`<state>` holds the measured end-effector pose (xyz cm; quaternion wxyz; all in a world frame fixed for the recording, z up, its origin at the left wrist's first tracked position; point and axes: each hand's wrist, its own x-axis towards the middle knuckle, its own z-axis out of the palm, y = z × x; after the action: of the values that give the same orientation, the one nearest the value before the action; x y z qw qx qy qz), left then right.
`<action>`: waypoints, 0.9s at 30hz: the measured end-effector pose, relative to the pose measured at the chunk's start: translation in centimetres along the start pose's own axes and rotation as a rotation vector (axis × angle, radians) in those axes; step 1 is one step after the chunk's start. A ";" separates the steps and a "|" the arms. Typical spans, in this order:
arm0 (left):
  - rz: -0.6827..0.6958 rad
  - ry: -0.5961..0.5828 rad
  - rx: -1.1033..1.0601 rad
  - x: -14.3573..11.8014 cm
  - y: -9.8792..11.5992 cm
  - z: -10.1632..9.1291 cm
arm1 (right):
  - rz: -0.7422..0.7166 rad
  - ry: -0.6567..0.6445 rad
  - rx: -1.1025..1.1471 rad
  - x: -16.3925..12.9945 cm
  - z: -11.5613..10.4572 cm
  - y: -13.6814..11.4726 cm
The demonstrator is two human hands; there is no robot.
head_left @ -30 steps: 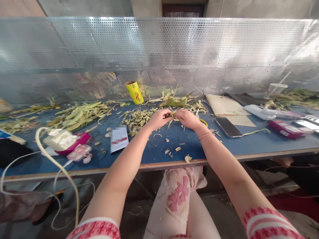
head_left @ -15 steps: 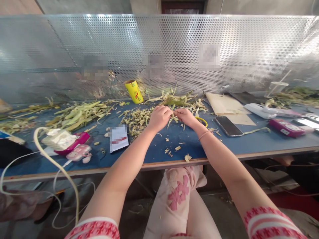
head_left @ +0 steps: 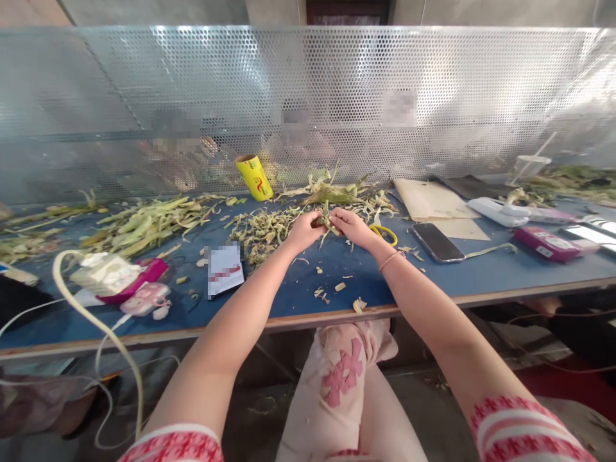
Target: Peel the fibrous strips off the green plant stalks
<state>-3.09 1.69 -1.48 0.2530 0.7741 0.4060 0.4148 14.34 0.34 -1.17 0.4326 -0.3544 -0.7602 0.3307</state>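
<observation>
Over the middle of the blue table, my left hand (head_left: 304,232) is closed around a small greenish-brown bunch of dried plant strips (head_left: 326,219). My right hand (head_left: 350,226) pinches the same bunch from the other side, the two sets of fingertips almost meeting. Strips stick out above and below the fingers; the exact plant cannot be told. Beside my left hand spreads a heap of short, curled, dried plant pieces (head_left: 257,232). A yellow loop (head_left: 387,235), perhaps a scissors handle, lies partly hidden behind my right wrist.
Long pale-green strips (head_left: 144,224) are piled at left, more leaves (head_left: 337,190) behind. A yellow tube (head_left: 254,178) leans by the perforated metal screen (head_left: 337,77). A phone (head_left: 437,242) lies right, a lit screen (head_left: 225,271) left. A cable (head_left: 120,346) hangs over the left table edge (head_left: 202,335).
My left hand has turned, so its thumb side and the bunch now show between the hands. My right fingers have shifted on it. The whole view has moved slightly.
</observation>
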 end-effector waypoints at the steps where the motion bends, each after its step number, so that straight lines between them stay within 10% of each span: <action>1: 0.000 -0.063 -0.048 0.0 -0.1 0.0 | -0.014 0.010 -0.031 0.0 -0.1 0.0; 7: -0.057 -0.108 -0.397 0.2 -0.5 0.4 | -0.090 -0.037 -0.087 -0.3 -0.7 -0.5; 20: 0.188 0.099 0.224 -0.1 0.6 0.1 | -0.106 -0.097 -0.404 0.0 -1.7 0.0; 27: 0.228 0.142 0.141 -0.4 1.0 0.2 | -0.065 -0.032 -0.324 -0.1 -1.6 0.5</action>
<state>-2.61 0.75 -1.04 0.1199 0.7997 0.3606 0.4649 15.90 0.85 -0.99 0.3681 -0.3897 -0.8213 0.1953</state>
